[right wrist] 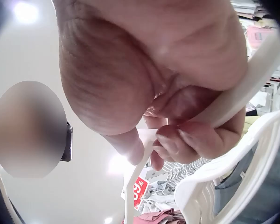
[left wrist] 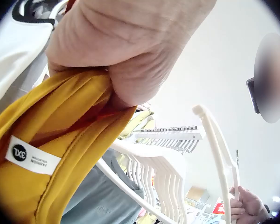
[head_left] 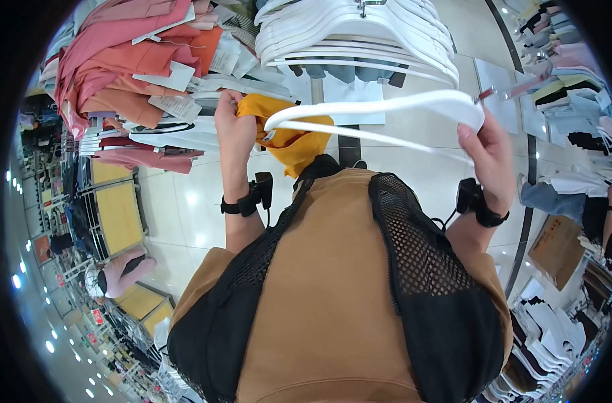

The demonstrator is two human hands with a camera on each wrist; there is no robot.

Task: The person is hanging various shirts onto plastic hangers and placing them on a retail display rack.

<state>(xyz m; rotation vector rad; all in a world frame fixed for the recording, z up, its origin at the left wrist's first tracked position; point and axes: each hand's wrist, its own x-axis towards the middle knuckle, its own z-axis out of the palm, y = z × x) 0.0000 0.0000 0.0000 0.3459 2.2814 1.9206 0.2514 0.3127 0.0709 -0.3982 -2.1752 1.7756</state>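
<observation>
A small white label (left wrist: 32, 156) inside the yellow garment (head_left: 306, 151) reads "3XL" in a dark circle beside "FASHION COLLECTION". On a red sign (right wrist: 139, 191) in the right wrist view, a 9 and the character 元 can be made out; the rest is partly cut off. White tags (head_left: 175, 107) hang among pink and coral clothes (head_left: 118, 60), their print too small to read. The floor (head_left: 185, 201) is of pale, glossy tiles crossed by dark strips, with bright ceiling lights along the left edge. At the front, white hangers (head_left: 413, 30) hang close together on a metal fitting, and more clothing lines both sides of the shop. A brown cardboard box (head_left: 556, 252) sits on the right; its contents cannot be made out. The left hand (head_left: 235, 134) pinches the yellow garment between thumb and fingers, and the cloth hangs down from it in front of the person's brown top (head_left: 333, 269). The right hand (head_left: 490, 158) has its thumb and fingers curled round a white hanger (head_left: 447, 104), just beside the hook. The hanger's far end overlaps the garment in the head view, but stands apart from it in the left wrist view.
</observation>
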